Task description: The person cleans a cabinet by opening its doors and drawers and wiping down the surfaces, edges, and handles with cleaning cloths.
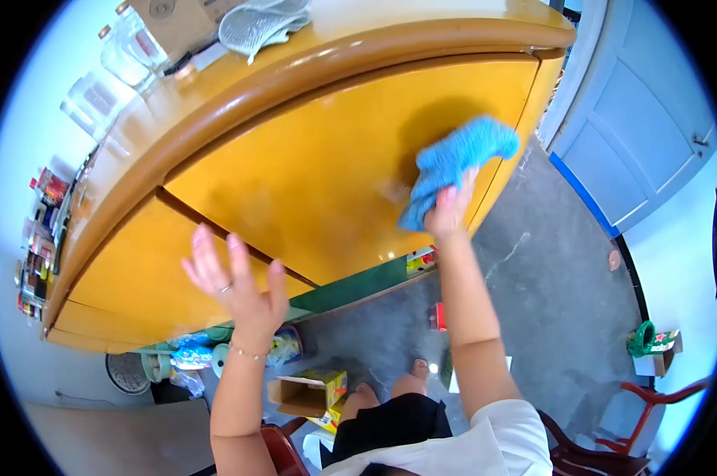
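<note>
My right hand grips a blue cleaning cloth at the right part of a glossy yellow cabinet door. The cloth is slightly blurred and lies against or very near the door; its exact contact is hidden. My left hand is raised in front of the cabinet's lower left panel, with fingers spread and nothing in it. A ring and a thin bracelet show on that hand and wrist.
On the cabinet top stand glass bottles, a cardboard box and a grey-white cloth. An open yellow carton sits on the floor by my feet. A red chair and a pale door are at the right.
</note>
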A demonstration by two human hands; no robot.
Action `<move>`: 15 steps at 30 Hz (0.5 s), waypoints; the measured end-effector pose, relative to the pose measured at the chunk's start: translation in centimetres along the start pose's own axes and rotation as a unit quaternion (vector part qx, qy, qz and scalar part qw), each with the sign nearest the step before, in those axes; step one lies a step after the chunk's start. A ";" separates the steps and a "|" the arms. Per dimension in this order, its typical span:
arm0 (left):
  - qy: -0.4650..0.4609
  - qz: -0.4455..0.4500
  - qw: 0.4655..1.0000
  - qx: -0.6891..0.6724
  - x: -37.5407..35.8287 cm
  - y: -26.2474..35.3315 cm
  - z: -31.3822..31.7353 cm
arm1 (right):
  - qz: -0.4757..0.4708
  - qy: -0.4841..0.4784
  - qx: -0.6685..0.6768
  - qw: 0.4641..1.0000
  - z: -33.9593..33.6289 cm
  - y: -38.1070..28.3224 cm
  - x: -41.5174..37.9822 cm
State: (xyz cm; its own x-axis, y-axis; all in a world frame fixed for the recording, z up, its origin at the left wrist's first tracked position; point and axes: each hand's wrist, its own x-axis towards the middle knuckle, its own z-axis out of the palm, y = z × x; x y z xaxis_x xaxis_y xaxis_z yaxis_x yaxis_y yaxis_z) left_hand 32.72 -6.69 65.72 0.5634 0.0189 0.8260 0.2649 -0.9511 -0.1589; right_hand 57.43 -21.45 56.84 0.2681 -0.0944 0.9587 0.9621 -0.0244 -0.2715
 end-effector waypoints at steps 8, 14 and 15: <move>0.041 0.199 0.967 -0.152 5.8 5.7 7.9 | -0.143 -0.248 -0.212 0.934 1.8 -1.8 6.1; -0.041 0.178 0.983 -0.034 2.8 8.6 14.1 | -0.141 -0.323 -0.123 0.928 0.8 2.1 -4.5; -0.053 0.179 0.982 -0.033 0.7 8.8 15.0 | -0.157 -0.317 -0.106 0.929 0.5 3.1 -7.4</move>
State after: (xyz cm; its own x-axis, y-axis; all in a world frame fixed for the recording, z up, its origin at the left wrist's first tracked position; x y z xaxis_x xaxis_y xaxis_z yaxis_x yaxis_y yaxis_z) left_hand 47.19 -10.40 56.79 0.6908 -0.2906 0.6621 -0.0132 -0.9206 -0.3903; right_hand 58.47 -20.28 48.92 0.0163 0.5549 0.8318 0.9845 -0.1544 0.0837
